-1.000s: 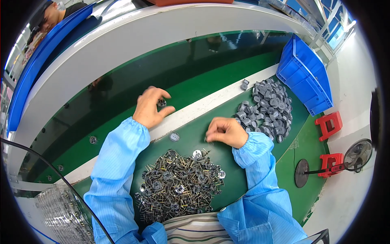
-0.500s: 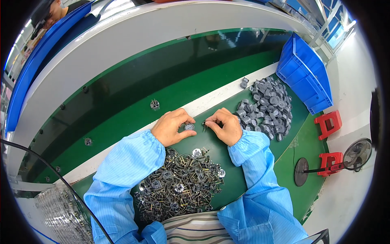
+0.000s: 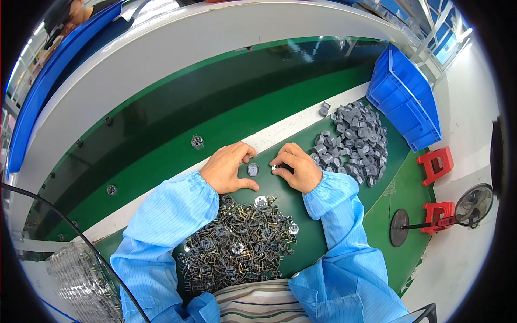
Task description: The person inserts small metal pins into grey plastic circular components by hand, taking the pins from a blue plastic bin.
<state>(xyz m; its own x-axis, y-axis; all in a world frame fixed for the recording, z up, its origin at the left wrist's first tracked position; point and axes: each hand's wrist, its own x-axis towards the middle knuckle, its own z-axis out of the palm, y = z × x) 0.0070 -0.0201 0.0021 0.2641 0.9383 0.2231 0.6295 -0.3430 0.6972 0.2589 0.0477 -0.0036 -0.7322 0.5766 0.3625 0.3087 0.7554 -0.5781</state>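
Note:
A round grey plastic housing (image 3: 253,169) rests on the green tabletop between my hands. My left hand (image 3: 229,168) curves around its left side, thumb and fingers apart, with a gap to the housing. Just right of it, my right hand (image 3: 297,169) pinches a small pin insert (image 3: 274,168) that shows a whitish face; most of it is hidden by the fingers. Close to my body lies a heap of dark inserts with brass-coloured pins (image 3: 237,247). Beyond my right hand is a pile of grey round housings (image 3: 358,140).
Past a white rail (image 3: 291,126) runs a green conveyor belt (image 3: 161,167) carrying spaced-out parts, one being a pinned piece (image 3: 197,141). A blue crate (image 3: 404,97) stands at the far right, near red stools (image 3: 435,164) and a fan (image 3: 474,204). Clear plastic trays (image 3: 83,274) are stacked lower left. Another person sits far left.
My left fingers have spread and let go of the grey housing. The insert in my right hand has turned, showing its whitish face. Parts on the belt have shifted left.

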